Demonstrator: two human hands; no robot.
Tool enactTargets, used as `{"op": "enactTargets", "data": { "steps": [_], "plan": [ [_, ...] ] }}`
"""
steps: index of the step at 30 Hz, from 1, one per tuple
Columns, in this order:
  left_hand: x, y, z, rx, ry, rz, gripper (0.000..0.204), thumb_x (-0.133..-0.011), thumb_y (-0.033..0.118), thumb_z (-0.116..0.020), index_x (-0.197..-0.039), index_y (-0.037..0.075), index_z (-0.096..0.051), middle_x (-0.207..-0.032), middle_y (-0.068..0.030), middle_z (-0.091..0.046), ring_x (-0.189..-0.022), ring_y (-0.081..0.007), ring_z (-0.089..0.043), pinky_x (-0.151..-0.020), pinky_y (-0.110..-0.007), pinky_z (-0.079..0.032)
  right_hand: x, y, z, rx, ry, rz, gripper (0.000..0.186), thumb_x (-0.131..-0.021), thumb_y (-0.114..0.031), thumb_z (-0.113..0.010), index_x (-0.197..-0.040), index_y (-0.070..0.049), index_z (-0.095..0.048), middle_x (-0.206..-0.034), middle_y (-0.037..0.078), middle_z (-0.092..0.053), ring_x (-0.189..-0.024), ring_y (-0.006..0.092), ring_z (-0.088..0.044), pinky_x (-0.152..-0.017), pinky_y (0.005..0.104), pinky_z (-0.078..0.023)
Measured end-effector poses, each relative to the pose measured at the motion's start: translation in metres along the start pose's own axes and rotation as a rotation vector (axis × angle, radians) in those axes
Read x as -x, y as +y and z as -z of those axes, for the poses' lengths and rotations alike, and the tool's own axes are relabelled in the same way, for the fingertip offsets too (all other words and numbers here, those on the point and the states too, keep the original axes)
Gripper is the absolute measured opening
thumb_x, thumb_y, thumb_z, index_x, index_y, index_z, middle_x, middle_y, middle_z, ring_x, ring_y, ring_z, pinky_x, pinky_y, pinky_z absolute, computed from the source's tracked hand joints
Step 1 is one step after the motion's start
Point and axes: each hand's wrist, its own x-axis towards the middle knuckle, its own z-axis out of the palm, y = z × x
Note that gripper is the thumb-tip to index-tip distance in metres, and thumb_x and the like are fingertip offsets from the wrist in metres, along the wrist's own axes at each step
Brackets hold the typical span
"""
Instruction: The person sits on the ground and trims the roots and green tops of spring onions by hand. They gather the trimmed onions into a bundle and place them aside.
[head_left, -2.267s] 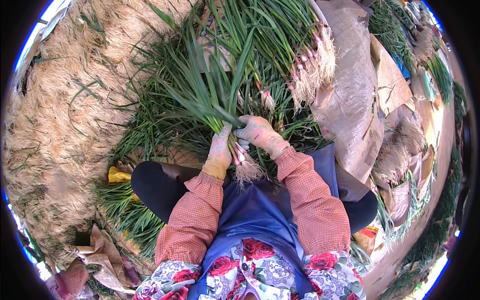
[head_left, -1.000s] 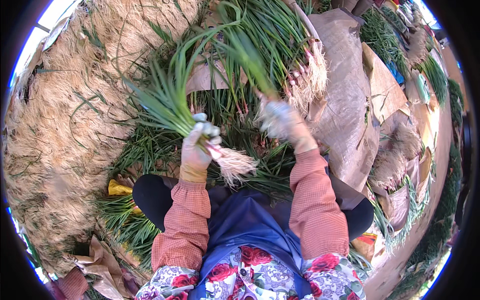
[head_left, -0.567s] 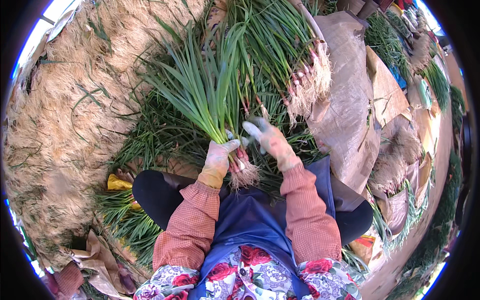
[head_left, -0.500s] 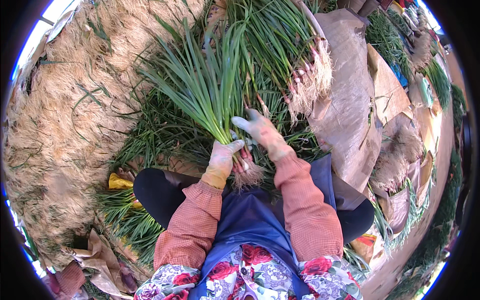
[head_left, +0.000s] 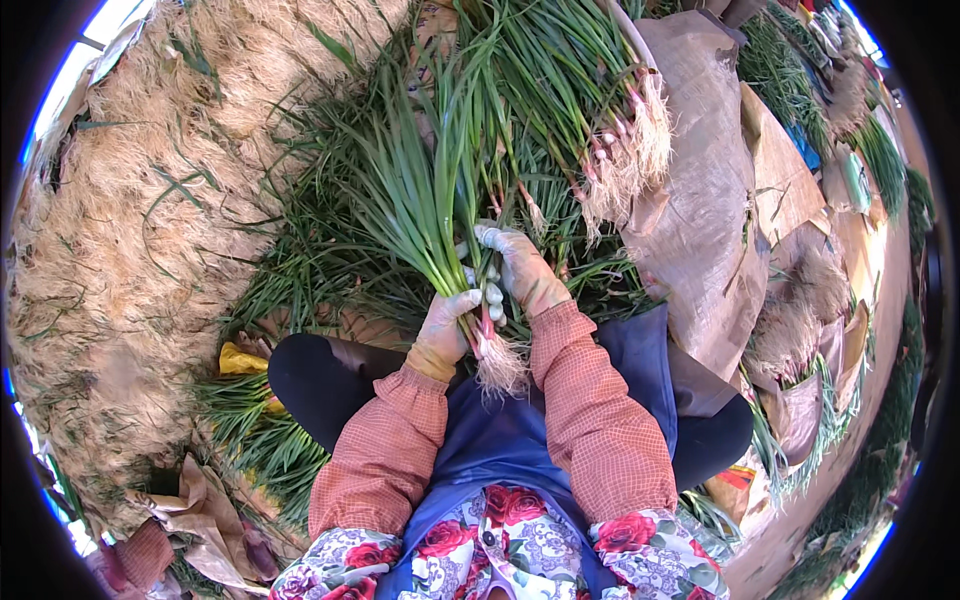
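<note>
A bunch of green garlic [head_left: 425, 215] fans up and to the left, with pinkish stems and a tuft of pale roots at the bottom. My gloved left hand [head_left: 445, 322] is closed round its lower stems, the thumb lying across them. On the bunch's right side, my gloved right hand [head_left: 520, 268] curls its fingers and thumb about the stems a little higher up. The roots [head_left: 500, 366] hang free below both hands, over my blue apron [head_left: 490, 435]. Some fingertips are partly hidden behind the stems.
More green garlic [head_left: 560, 90] lies beyond my hands, roots [head_left: 630, 150] pointing right. Loose green leaves [head_left: 310, 260] cover the ground beneath. Dry, straw-coloured roots [head_left: 130, 240] spread across the left. Brown sheeting [head_left: 690, 170] lies at right, and a tied bundle [head_left: 260, 425] sits beside my left knee.
My right hand has come down and left from above the bunch and closed on its stems. The bunch's roots have shifted slightly right and down, still in my left hand.
</note>
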Motion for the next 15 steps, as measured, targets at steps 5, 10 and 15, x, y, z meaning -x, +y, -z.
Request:
{"op": "enactTargets", "data": {
  "steps": [5, 10, 15],
  "plan": [
    [0.003, 0.001, 0.009, -0.179, 0.118, -0.001, 0.03, -0.082, 0.007, -0.068, -0.107, 0.001, -0.052, -0.087, -0.0157, -0.067, -0.068, -0.0242, -0.066, -0.061, -0.037, -0.058, 0.006, 0.017, 0.0, -0.108, 0.107, 0.052, 0.023, -0.096, -0.019, -0.054, -0.109, 0.0, -0.058, -0.085, 0.008, -0.064, -0.056, 0.0169, -0.058, -0.047, 0.0279, -0.049],
    [-0.002, -0.009, 0.009, -0.091, 0.103, -0.063, 0.027, -0.083, 0.007, -0.067, -0.107, 0.002, -0.054, -0.09, -0.0141, -0.067, -0.07, -0.0212, -0.065, -0.065, -0.037, -0.058, 0.016, 0.027, 0.018, -0.174, 0.143, 0.11, 0.026, -0.095, -0.016, -0.054, -0.117, -0.002, -0.053, -0.083, 0.007, -0.063, -0.055, 0.0161, -0.055, -0.043, 0.0282, -0.046],
    [-0.007, -0.009, 0.002, -0.139, 0.221, -0.082, 0.024, -0.082, -0.002, -0.062, -0.101, 0.005, -0.048, -0.084, -0.0177, -0.067, -0.063, -0.0249, -0.065, -0.056, -0.038, -0.057, 0.03, 0.013, -0.01, -0.379, 0.201, 0.106, 0.03, -0.1, -0.028, -0.045, -0.119, -0.006, -0.051, -0.072, 0.0, -0.054, -0.048, 0.0164, -0.048, -0.036, 0.031, -0.036]
  ]
}}
